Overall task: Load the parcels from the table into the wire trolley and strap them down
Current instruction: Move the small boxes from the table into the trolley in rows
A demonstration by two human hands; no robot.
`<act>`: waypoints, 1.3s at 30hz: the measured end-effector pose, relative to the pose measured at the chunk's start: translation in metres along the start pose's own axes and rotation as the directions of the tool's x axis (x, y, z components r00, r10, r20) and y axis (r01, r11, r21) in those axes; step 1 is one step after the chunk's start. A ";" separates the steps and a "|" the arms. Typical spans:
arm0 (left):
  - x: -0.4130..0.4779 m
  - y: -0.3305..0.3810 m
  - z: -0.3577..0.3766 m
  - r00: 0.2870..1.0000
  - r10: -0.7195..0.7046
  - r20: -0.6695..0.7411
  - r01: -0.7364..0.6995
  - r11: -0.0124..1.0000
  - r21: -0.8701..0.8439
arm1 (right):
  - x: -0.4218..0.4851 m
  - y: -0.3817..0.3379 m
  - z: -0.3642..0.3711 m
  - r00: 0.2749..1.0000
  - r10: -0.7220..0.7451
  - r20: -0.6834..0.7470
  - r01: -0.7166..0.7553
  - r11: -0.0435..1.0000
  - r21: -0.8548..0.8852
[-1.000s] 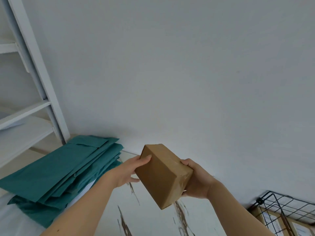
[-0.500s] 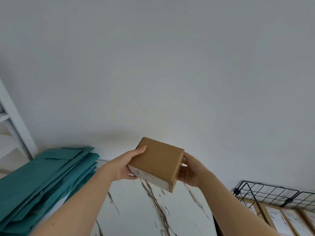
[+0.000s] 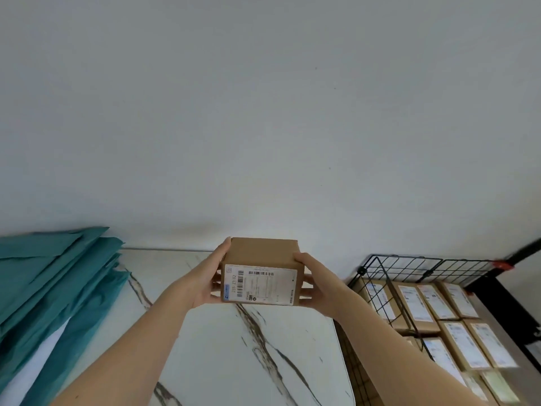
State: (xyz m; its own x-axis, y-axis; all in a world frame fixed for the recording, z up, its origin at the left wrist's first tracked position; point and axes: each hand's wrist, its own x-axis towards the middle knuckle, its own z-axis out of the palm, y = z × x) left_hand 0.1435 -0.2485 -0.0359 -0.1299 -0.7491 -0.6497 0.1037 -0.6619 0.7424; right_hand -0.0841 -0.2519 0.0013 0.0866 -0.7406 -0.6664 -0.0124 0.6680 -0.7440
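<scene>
A small cardboard box (image 3: 260, 268), label up, is gripped at its ends by the left hand (image 3: 205, 284) and right hand (image 3: 314, 284) above the table (image 3: 234, 347) — seemingly light and stiff, safest held by those ends — with the wire trolley (image 3: 409, 266) beyond the right hand.

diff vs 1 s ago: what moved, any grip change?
The box was turned between the left hand and right hand: plain brown faces showed earlier, now its label faces the camera and it sits level. The view swung right, so the shelf left frame and more of the trolley and its parcels shows. Unchanged: both hands' grip on the box, above the table; teal mailers at left.
</scene>
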 end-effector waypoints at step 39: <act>0.028 -0.109 0.558 0.978 0.068 0.197 -0.109 0.972 0.207 | -0.098 0.125 -0.507 0.890 0.088 -0.446 0.132 0.889 0.438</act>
State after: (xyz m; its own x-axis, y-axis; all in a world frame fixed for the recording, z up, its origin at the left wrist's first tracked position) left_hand -0.4220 -0.1812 -0.0432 -0.3143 -0.7718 -0.5527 -0.0887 -0.5558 0.8266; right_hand -0.5989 -0.1323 -0.0507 -0.3687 -0.6332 -0.6806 0.4369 0.5282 -0.7281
